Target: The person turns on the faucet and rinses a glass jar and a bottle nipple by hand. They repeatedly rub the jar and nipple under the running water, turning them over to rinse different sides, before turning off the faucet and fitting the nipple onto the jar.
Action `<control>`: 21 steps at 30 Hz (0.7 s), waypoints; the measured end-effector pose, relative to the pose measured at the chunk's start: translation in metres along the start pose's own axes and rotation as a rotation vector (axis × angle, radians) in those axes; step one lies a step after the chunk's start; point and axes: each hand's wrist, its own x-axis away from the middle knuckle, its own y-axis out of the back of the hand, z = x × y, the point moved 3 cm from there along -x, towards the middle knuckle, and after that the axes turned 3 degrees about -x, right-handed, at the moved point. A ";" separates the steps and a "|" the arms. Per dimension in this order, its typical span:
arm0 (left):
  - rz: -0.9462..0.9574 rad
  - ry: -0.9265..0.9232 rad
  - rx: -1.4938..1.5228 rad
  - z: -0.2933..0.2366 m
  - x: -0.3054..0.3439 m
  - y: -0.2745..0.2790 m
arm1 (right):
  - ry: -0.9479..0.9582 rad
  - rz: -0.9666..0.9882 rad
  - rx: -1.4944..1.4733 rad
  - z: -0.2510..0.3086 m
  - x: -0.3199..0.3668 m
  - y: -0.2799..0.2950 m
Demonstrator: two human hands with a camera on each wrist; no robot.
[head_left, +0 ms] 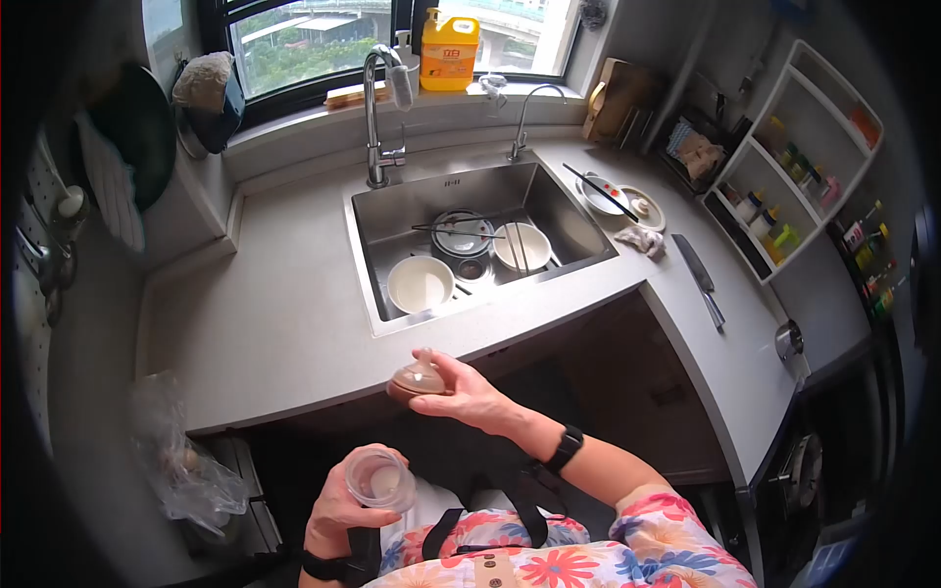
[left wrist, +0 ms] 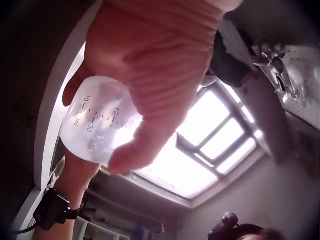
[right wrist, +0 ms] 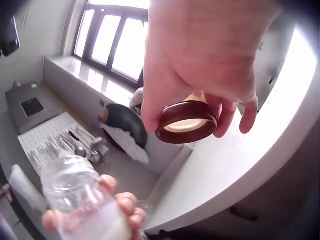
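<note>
My left hand (head_left: pixel 331 502) grips a clear baby bottle (head_left: pixel 374 476) low in front of the body, its mouth uncovered. Printed mL marks show on the bottle (left wrist: pixel 95 117) in the left wrist view. Some whitish liquid appears low inside the bottle (right wrist: pixel 82 200) in the right wrist view. Close to the counter's front edge, my right hand (head_left: pixel 477 402) holds a bottle nipple (head_left: pixel 421 374) by its brown collar, teat upward. The collar's (right wrist: pixel 187 137) hollow underside shows between thumb and fingers in the right wrist view. Nipple and bottle are apart.
Ahead is a steel sink (head_left: pixel 564 279) with bowls, a plate and chopsticks in it, below a tall faucet (head_left: pixel 372 118). A knife (head_left: pixel 696 272) lies on the right counter near a cloth (head_left: pixel 642 241). A plastic bag (head_left: pixel 176 461) hangs at the left.
</note>
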 end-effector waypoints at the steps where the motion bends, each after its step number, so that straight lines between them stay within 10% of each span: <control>1: -0.090 -0.002 0.018 -0.009 0.015 0.002 | -0.030 -0.021 0.054 -0.008 -0.015 -0.012; 8: -0.399 -0.070 0.004 -0.022 -0.056 0.061 | 0.122 -0.075 1.036 -0.023 -0.182 0.017; 21: -0.472 -0.050 0.005 -0.050 -0.159 0.122 | 0.134 0.091 1.384 -0.051 -0.267 0.021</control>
